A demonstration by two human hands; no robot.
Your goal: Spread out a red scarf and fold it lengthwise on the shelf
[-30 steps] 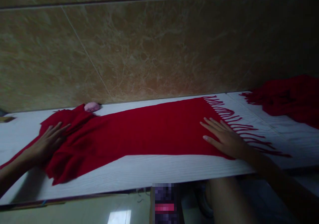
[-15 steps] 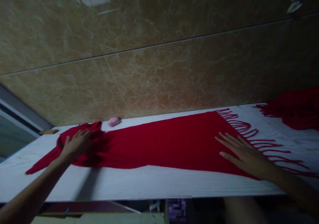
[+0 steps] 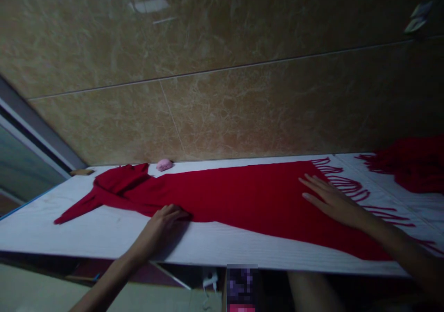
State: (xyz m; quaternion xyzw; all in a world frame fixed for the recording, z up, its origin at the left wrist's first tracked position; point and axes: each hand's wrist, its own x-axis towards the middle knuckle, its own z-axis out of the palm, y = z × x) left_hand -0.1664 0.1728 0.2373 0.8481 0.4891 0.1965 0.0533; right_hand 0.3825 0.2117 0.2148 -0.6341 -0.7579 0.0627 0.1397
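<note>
A red scarf (image 3: 243,191) lies lengthwise on a white table (image 3: 114,238). Its right part is spread flat with a fringe at the end, while the left end is bunched and twisted. My left hand (image 3: 164,226) is at the scarf's near edge, left of the middle, fingers bent and closed on the cloth; the fingertips are partly hidden. Flat on the scarf by the fringed end rests my right hand (image 3: 331,203), its fingers stretched out.
Another red fringed cloth (image 3: 416,164) is heaped at the far right. A small pink object (image 3: 164,165) and a wooden block (image 3: 82,171) sit along the marbled tile wall (image 3: 243,113). Below the table's front edge is a white plug with a cable (image 3: 210,282).
My left hand has moved right and nearer, from the bunched part to the scarf's near edge. My right hand stays flat by the fringe. The view has shifted slightly.
</note>
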